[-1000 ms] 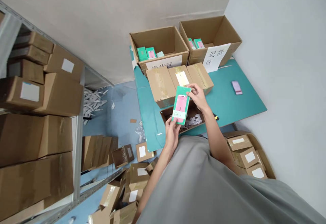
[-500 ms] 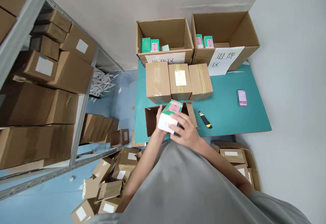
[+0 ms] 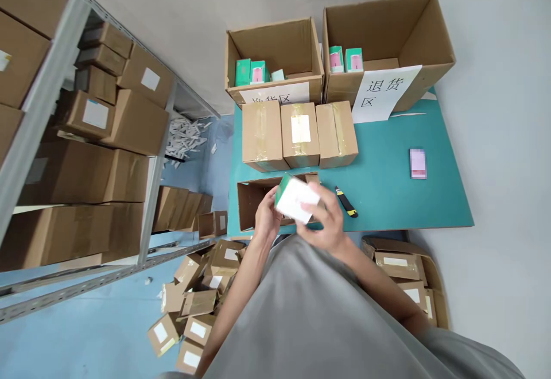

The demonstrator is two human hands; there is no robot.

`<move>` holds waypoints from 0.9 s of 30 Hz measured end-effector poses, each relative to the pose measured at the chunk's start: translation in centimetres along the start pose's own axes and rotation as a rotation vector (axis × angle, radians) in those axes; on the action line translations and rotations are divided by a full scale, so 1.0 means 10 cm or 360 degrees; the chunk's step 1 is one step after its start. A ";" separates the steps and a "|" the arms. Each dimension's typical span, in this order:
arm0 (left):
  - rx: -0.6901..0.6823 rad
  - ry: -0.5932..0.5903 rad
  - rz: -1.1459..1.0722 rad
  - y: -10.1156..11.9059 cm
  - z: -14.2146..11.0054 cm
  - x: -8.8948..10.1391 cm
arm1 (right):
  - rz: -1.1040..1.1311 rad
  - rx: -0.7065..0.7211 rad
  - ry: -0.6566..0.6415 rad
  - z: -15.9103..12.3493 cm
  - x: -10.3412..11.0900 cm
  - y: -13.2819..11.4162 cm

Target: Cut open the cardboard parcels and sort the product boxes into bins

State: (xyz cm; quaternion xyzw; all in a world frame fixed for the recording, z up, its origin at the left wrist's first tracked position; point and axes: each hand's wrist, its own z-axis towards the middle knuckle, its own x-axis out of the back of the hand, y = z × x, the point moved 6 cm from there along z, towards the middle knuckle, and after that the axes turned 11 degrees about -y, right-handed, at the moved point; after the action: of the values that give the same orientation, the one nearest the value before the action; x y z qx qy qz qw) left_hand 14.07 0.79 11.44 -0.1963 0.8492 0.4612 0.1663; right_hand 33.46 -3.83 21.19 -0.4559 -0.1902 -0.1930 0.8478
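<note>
Both my hands hold a small green and white product box [image 3: 296, 198] just above an opened brown carton [image 3: 252, 201] at the near edge of the teal table [image 3: 387, 189]. My left hand [image 3: 267, 219] grips its left end, fingers curled round it. My right hand [image 3: 329, 221] wraps the right side, with the white face of the box turned up. Inside the carton little can be seen.
Three taped cartons [image 3: 299, 135] stand in a row behind. Two big open boxes [image 3: 275, 57] [image 3: 387, 40] at the back hold green boxes and carry paper signs. A utility knife [image 3: 346, 202] and a small card [image 3: 417, 163] lie on the table. Shelving [image 3: 86, 138] stands left; cartons litter the floor.
The green box has come down from chest height, turning from its pink front to its white side. My right hand went from its top corner to cupping it. The camera tilted downward.
</note>
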 end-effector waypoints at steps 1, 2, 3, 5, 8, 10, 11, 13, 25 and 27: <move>-0.0026 0.0017 0.0012 0.02 -0.06 -0.01 | 0.0074 -0.0130 0.0094 0.08 0.11 0.10; -0.0050 0.0020 0.0029 0.04 -0.11 -0.02 | 0.0165 -0.0262 0.0182 0.17 0.21 0.21; -0.0069 0.0008 0.0055 0.06 -0.15 -0.05 | 0.0271 -0.0381 0.0265 0.25 0.30 0.34; -0.0098 -0.0057 0.0150 0.12 -0.21 -0.14 | 0.0467 -0.0541 0.0401 0.39 0.43 0.60; -0.0148 -0.0186 0.0376 0.22 -0.27 -0.31 | 0.0678 -0.0707 0.0435 0.53 0.49 0.98; -0.0191 -0.0249 0.0535 0.31 -0.29 -0.41 | 0.0761 -0.0813 0.0407 0.55 0.46 1.19; -0.0221 -0.0274 0.0611 0.36 -0.30 -0.46 | 0.0789 -0.0865 0.0394 0.54 0.43 1.26; -0.0331 -0.0320 0.0765 0.48 -0.30 -0.55 | 0.0843 -0.0971 0.0378 0.48 0.37 1.37; -0.1018 -0.0717 0.1080 1.24 0.56 -1.40 | 0.1517 -0.1843 0.0089 -0.25 -0.18 1.13; -0.0969 -0.0770 0.1077 1.29 0.78 -1.53 | 0.1661 -0.1871 0.0124 -0.27 -0.20 1.03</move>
State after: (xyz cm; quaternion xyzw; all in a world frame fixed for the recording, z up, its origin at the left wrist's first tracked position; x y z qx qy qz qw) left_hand 21.87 16.55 23.75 0.1622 0.6296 0.7478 0.1346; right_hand 37.35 -0.55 11.58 -0.8529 0.2117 0.1452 0.4546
